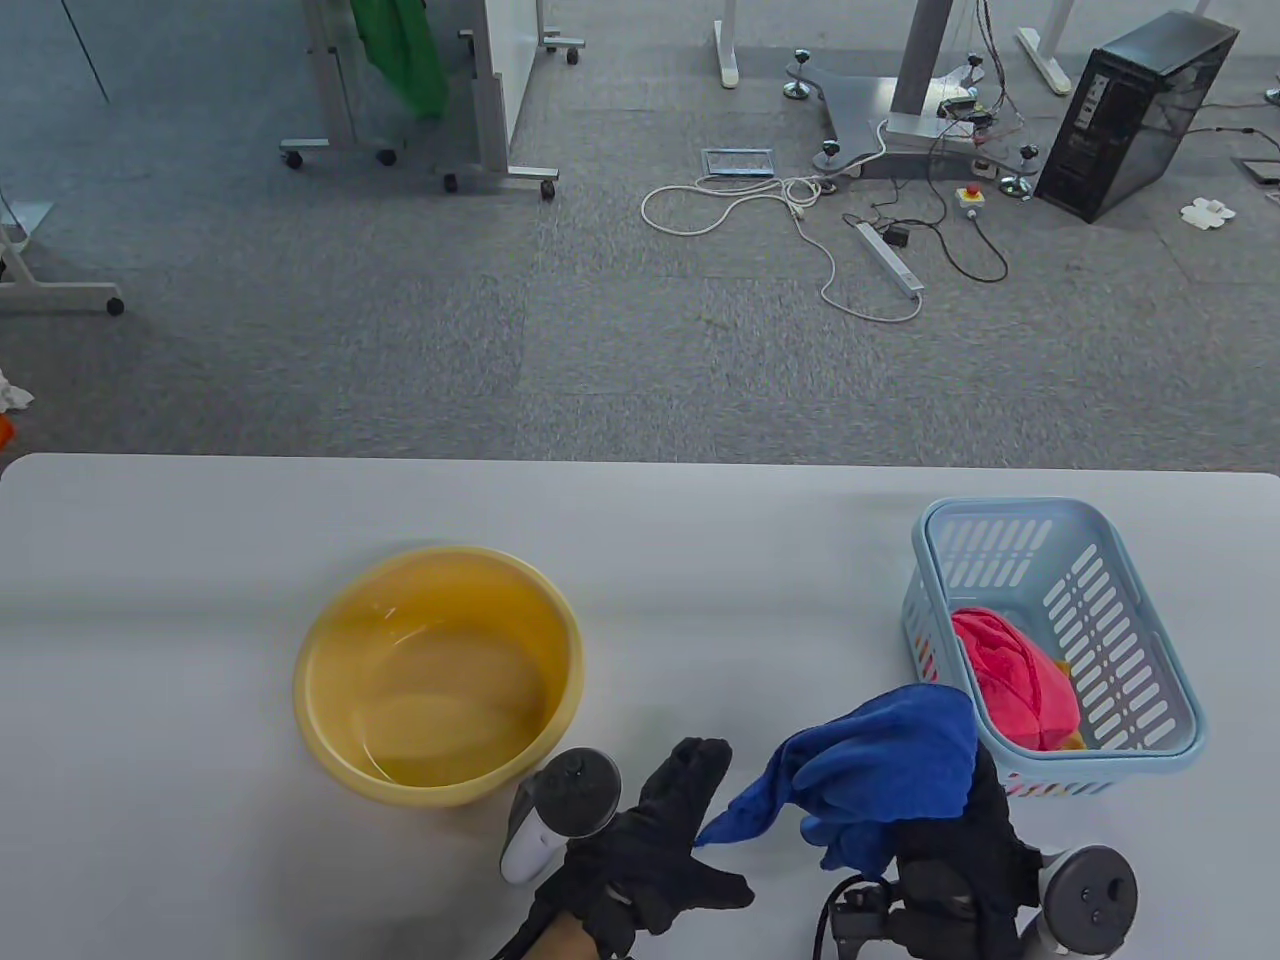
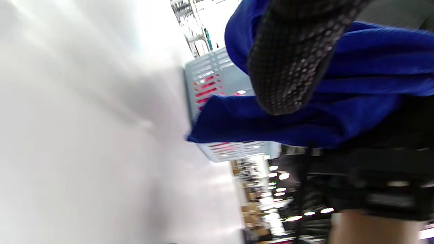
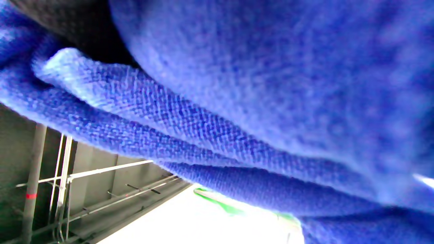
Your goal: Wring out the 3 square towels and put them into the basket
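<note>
Right hand: the right hand (image 1: 945, 860) is at the table's near edge, just in front of the basket; its fingers are buried under the blue towel it holds up, so how tightly they curl cannot be seen, but the cloth is bunched on top of it and carried clear of the table.
Left hand: the left hand (image 1: 650, 850) lies just left of the right one, palm down, fingers straight and loosely spread, holding nothing; its fingertips (image 1: 700, 765) reach toward the towel's hanging corner and are very near it, though contact cannot be told.
Blue towel: the blue towel (image 1: 880, 770) sits crumpled over the right hand's fingers; its long axis runs from upper right, near the basket's front left corner, down to the lower left, where a pointed corner hangs beside the left hand. In the right wrist view its folds (image 3: 237, 118) fill nearly the whole frame.
Basket: the pale blue basket (image 1: 1130, 620) stands on the table's right side, just beyond and right of the right hand; a red towel (image 1: 1010, 680) lies bunched inside it, with a sliver of orange cloth (image 1: 1070, 738) beside it.
Basin: a yellow basin (image 1: 440, 675) stands left of centre, just beyond the left hand, with water in the bottom.
Table: the white table (image 1: 200, 620) carries it all.
</note>
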`<act>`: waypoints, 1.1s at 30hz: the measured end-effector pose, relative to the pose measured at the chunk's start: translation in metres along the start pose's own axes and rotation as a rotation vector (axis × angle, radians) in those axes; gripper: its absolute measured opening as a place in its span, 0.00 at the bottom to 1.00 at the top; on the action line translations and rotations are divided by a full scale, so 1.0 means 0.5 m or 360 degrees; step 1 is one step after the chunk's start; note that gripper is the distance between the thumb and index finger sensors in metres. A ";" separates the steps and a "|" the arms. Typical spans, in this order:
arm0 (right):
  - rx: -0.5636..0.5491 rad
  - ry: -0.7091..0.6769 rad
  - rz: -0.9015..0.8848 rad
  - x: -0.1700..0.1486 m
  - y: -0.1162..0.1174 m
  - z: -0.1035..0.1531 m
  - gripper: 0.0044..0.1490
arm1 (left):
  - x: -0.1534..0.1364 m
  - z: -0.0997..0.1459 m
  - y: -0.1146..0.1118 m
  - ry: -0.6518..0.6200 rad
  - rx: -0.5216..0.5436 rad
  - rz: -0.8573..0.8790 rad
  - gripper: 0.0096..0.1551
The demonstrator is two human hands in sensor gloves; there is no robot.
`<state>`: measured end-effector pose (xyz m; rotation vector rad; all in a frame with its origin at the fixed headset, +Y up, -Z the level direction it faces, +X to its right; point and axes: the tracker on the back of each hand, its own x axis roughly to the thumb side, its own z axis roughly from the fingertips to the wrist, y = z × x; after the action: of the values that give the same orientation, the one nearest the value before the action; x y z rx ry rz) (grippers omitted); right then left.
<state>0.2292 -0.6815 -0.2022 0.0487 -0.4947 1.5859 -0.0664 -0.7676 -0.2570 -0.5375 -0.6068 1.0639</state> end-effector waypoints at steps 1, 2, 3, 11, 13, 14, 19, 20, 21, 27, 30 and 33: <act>-0.0003 -0.0015 -0.0017 0.003 -0.002 0.000 0.32 | -0.002 0.001 0.001 -0.0007 0.0016 -0.0020 0.69; -0.0011 -0.0024 -0.0015 0.005 -0.003 -0.001 0.32 | -0.004 0.000 -0.001 -0.0025 0.0028 0.0025 0.69; -0.0021 -0.0040 -0.0001 0.007 -0.004 -0.001 0.32 | -0.007 -0.002 -0.007 -0.0039 0.0016 0.0150 0.69; 0.0093 -0.0137 0.0032 0.014 0.003 -0.004 0.32 | 0.014 -0.009 -0.028 -0.0189 0.0197 0.0149 0.70; 0.0157 -0.0165 0.0034 0.016 0.015 -0.004 0.32 | 0.018 -0.008 -0.028 -0.0227 0.0236 0.0143 0.70; 0.0182 -0.0169 0.0025 0.017 0.020 -0.003 0.32 | 0.019 -0.008 -0.028 -0.0244 0.0235 0.0147 0.71; 0.0451 -0.0126 -0.0144 0.009 0.064 0.000 0.32 | 0.016 -0.021 -0.042 -0.0371 0.0066 0.0497 0.74; 0.0507 -0.0110 -0.0190 0.006 0.073 0.001 0.32 | 0.016 -0.025 -0.049 -0.0360 -0.0008 0.0565 0.74; 0.0533 -0.0103 -0.0209 0.004 0.078 0.002 0.32 | 0.015 -0.027 -0.053 -0.0359 -0.0042 0.0584 0.74; 0.0583 -0.0102 -0.0208 0.001 0.094 0.007 0.32 | 0.019 -0.044 -0.083 -0.0324 -0.0284 0.0661 0.70; 0.0601 -0.0096 -0.0201 -0.002 0.096 0.007 0.32 | 0.024 -0.047 -0.094 -0.0307 -0.0333 0.0637 0.68; 0.0621 -0.0096 -0.0201 -0.002 0.097 0.007 0.33 | 0.025 -0.051 -0.096 -0.0297 -0.0319 0.0634 0.63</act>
<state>0.1817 -0.6836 -0.2128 0.4169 -0.2175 1.5400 -0.0141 -0.7779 -0.2407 -0.7600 -0.7961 1.4493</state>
